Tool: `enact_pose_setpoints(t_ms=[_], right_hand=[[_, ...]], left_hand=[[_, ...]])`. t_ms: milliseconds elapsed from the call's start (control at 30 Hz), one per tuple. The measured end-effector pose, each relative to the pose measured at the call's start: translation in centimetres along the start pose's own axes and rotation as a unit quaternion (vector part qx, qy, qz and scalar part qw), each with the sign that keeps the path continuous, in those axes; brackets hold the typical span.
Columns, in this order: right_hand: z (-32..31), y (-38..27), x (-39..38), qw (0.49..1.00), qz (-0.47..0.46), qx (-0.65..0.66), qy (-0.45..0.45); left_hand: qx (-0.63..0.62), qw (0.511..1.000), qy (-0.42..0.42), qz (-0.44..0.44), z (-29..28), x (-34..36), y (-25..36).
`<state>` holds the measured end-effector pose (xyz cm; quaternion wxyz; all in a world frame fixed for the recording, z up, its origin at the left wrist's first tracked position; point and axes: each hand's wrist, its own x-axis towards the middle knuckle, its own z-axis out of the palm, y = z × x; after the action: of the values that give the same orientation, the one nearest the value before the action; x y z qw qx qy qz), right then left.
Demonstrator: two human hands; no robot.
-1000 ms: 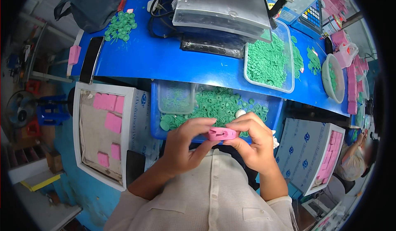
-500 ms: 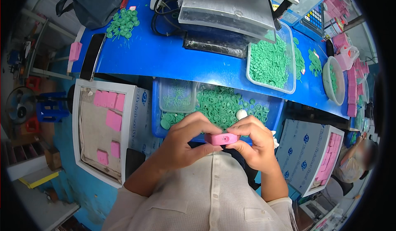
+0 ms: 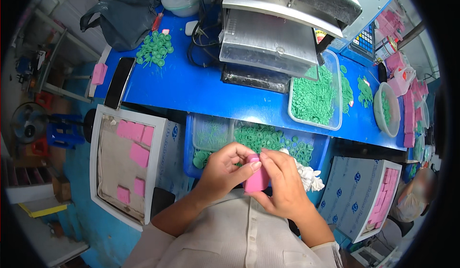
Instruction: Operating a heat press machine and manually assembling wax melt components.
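Observation:
Between both hands, in front of my shirt, a pink rubber mould block [image 3: 256, 181] stands on end with its narrow end up. My left hand [image 3: 224, 168] grips it from the left, the thumb laid across its upper part. From the right, my right hand [image 3: 286, 184] closes on it, fingers near the top and thumb by the lower edge. Whether the block's halves are parted cannot be told. Just beyond my hands is a blue tray [image 3: 327, 147] of green wax-like pieces [image 3: 262, 136]. A clear tub [image 3: 192, 133] of thin green pieces sits in it.
A machine [image 3: 268, 43] with a metal plate stands on the blue table [image 3: 177, 93], beside a clear container of green pieces [image 3: 314, 95] and a phone [image 3: 120, 83]. Boxes with pink blocks flank me, left [image 3: 94, 172] and right [image 3: 347, 191]. Crumpled white tissue [image 3: 310, 178] lies near my right hand.
The pink mould has been turned from lying flat, its holed end facing up, to standing on end. Both hands have shifted their grip around it. The view has tilted slightly.

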<state>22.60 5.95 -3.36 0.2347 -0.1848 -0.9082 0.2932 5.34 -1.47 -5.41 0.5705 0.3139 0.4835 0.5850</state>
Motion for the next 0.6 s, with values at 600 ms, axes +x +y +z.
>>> enact_pose_setpoints(t_ms=[600], right_hand=[[-7.4,0.1,-2.3,0.899,0.122,0.262,0.33]], left_hand=[[-0.101,0.959,-0.248,-0.087,-4.2,3.0,7.4]])
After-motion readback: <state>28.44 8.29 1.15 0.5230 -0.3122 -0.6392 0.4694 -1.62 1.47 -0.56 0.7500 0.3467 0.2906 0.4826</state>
